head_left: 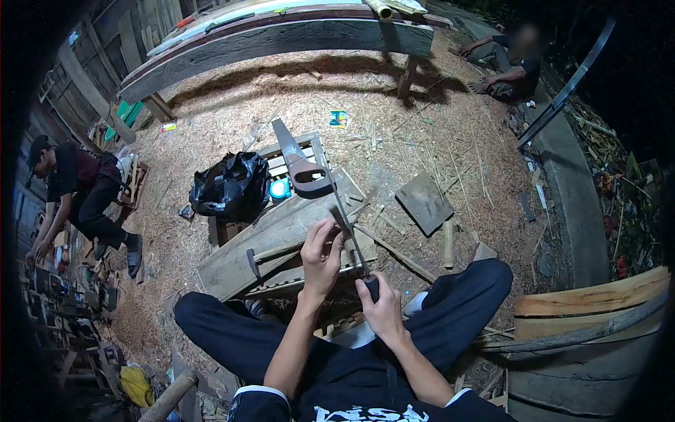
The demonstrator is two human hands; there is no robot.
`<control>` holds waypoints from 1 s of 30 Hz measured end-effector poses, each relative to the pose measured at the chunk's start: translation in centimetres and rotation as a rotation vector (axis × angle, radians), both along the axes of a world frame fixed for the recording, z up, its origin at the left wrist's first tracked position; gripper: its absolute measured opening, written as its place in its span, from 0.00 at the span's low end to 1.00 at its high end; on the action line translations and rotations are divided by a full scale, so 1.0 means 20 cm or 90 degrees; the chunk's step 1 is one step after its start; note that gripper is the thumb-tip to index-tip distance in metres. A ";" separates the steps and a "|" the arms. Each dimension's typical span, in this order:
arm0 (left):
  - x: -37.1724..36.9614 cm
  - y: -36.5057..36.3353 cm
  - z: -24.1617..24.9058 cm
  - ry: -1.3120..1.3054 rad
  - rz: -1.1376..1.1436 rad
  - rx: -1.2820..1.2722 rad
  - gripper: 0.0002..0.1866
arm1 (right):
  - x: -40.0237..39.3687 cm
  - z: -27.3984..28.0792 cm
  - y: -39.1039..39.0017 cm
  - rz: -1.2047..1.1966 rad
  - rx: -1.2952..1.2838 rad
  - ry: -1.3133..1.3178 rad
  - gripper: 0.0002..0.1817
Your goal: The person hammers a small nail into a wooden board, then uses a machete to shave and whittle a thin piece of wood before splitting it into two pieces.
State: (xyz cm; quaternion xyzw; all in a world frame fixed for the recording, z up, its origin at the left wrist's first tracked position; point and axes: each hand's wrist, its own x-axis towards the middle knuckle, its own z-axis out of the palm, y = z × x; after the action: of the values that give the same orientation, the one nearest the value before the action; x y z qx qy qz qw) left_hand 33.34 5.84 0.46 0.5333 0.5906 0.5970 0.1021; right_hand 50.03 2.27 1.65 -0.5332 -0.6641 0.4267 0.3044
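Note:
My right hand (381, 304) is wrapped around the black handle (372, 287) of a long, narrow-bladed tool. Its blade (356, 246) points up and away from me, seen nearly edge-on; its exact kind does not show. Just left of the blade, my left hand (323, 261) is raised with fingers loosely bent and apart, fingertips close to the blade. Beyond the hands, a handsaw (307, 176) lies on wooden boards, beside a round turquoise-and-white tape measure (280, 188). A small dark clamp-like tool (254, 261) rests at the boards' near left.
A black plastic bag (232, 186) sits at the left of the boards. A square wooden board (424, 203) lies on the shavings to the right. Across the back stands a long wooden bench (281, 49). One person (84, 190) bends at the left; another (510, 67) sits back right.

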 end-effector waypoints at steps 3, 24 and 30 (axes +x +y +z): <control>0.00 0.00 0.00 0.007 0.000 -0.006 0.13 | 0.01 -0.07 -0.01 0.007 -0.007 -0.020 0.24; -0.03 -0.01 -0.03 0.005 0.001 -0.030 0.13 | 0.04 -0.07 0.04 0.036 -0.049 -0.111 0.25; -0.03 -0.02 -0.04 0.038 -0.043 -0.012 0.14 | 0.04 -0.09 0.02 0.017 -0.047 -0.107 0.25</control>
State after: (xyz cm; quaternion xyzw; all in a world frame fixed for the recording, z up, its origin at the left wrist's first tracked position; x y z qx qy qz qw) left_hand 32.82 5.50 -0.42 0.5696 0.5808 0.5712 0.1097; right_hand 50.85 2.69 -0.13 -0.5691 -0.6784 0.4083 0.2219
